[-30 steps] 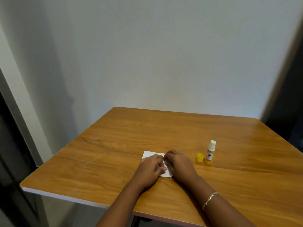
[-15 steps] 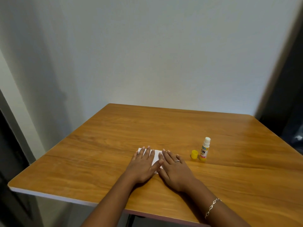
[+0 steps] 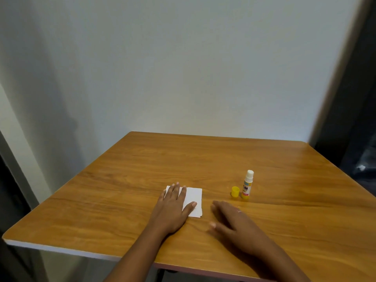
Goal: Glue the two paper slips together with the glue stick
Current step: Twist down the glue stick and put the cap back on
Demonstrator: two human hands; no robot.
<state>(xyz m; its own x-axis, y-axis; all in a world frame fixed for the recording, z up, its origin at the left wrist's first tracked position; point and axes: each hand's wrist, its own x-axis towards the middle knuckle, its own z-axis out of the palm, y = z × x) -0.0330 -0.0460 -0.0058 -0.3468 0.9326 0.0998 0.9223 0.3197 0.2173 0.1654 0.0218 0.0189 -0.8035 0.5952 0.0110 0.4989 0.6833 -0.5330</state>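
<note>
White paper slips (image 3: 194, 197) lie stacked flat on the wooden table (image 3: 223, 159). My left hand (image 3: 173, 208) presses flat on their left part with straight fingers and the thumb across the sheet. My right hand (image 3: 234, 222) hovers just to the right of the paper, fingers relaxed and spread, holding nothing; it is blurred by motion. An uncapped glue stick (image 3: 247, 185) stands upright further right, its white tip up. Its yellow cap (image 3: 235, 191) stands on the table just left of it.
The table's near edge (image 3: 61, 249) runs white along the front left. A pale wall (image 3: 183, 68) rises behind the table, and a dark opening (image 3: 358, 119) lies at the right.
Both hands went from curled on the paper to flat on it. My right hand has since slid off the paper to the right, while the left stays pressing.
</note>
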